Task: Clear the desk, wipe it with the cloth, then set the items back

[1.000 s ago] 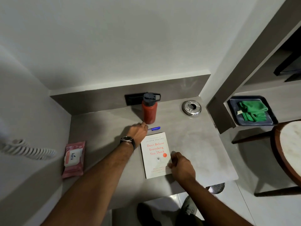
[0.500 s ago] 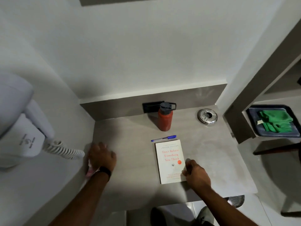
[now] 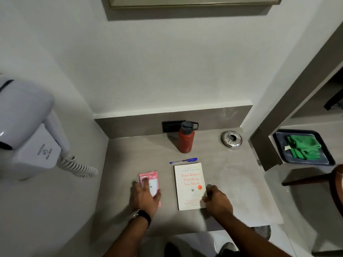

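Note:
On the grey desk [image 3: 232, 182] lies a white book [image 3: 188, 182] with red title lettering. My right hand [image 3: 217, 200] rests curled against its lower right edge. Left of the book, my left hand [image 3: 144, 196] grips a pink wipes pack [image 3: 151, 179] that lies on the desk. A blue pen [image 3: 183, 160] lies just behind the book. A red bottle [image 3: 186, 138] with a dark lid stands upright at the back. The green cloth [image 3: 302, 146] sits crumpled in a dark tray [image 3: 326, 156] on the shelf to the right.
A round metal ashtray [image 3: 231, 139] sits at the desk's back right. A black socket plate [image 3: 171, 126] is on the backsplash. A white wall hair dryer [image 3: 27, 130] with a coiled cord hangs on the left. A round wooden table edge [image 3: 338, 184] is at far right.
My left hand left the pen, reached to the far left for the pink wipes pack and brought it to the desk beside the book. My right hand stayed at the book.

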